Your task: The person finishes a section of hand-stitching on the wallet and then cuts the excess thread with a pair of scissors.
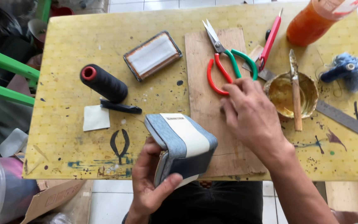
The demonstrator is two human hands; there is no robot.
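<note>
The left hand's fingers [168, 182] are pinching a blue-and-white zip wallet [183, 145] at the surface's [63, 137] near edge, while the right hand [251, 112], fingers loosely spread and empty, is reaching over the wooden board [204, 62] toward the scissors [224, 62]. Judging by this, picking up a tool is the step in hand, calling for a clean grip on the loops.

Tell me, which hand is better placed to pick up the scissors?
Probably the right hand: it is empty and its fingertips are right beside the scissors handles. The left hand is busy gripping the wallet.
</note>
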